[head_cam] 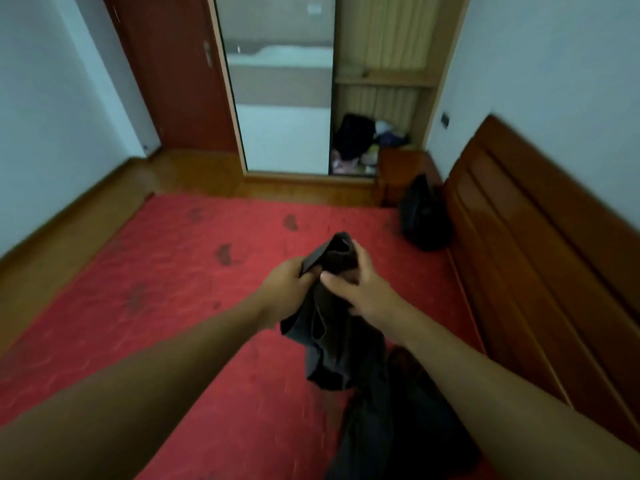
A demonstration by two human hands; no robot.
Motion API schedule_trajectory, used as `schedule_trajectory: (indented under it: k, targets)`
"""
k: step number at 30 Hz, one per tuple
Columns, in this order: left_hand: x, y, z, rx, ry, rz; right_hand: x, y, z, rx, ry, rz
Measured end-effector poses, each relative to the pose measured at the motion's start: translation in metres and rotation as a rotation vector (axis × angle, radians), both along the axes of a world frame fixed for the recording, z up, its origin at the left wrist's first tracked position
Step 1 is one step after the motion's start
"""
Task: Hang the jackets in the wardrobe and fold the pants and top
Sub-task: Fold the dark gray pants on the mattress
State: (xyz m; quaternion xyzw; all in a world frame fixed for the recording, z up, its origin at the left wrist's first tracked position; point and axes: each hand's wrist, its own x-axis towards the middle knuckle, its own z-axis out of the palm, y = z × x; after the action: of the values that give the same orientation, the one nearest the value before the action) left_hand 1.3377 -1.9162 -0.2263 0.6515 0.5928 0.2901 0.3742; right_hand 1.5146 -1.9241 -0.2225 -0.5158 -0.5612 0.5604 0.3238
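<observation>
While blurry, dark garment (pixel 329 344) seemingly inside left fingers (pixel 304 273) and right fingers (pixel 362 253).

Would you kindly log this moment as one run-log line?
left hand: grips dark garment | right hand: grips same garment | garment: bunched over red bedspread | wardrobe: open

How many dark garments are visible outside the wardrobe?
2: one dark garment gripped by left hand and right hand, trailing onto the bed; one black bundle by the headboard. The trailing heap may hide another.
</observation>
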Motion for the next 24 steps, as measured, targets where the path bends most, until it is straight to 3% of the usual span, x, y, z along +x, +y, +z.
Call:
schedule_trajectory:
  k: [6, 11, 16, 24]
  targets:
    - [0.001, 0.017, 0.133, 0.042, -0.214, 0.016, -0.008, -0.006, 0.114, 0.075, -0.044, 0.128]
    - [0.018, 0.005, 0.220, 0.005, -0.472, -0.061, -0.014, -0.004, 0.201, 0.281, -0.110, 0.013]
    - [0.016, -0.017, 0.289, 0.023, -0.472, -0.206, -0.015, 0.003, 0.263, 0.497, -0.217, -0.030]
    - [-0.020, -0.015, 0.331, 0.110, -0.516, -0.048, -0.008, -0.002, 0.327, 0.626, -0.225, 0.057]
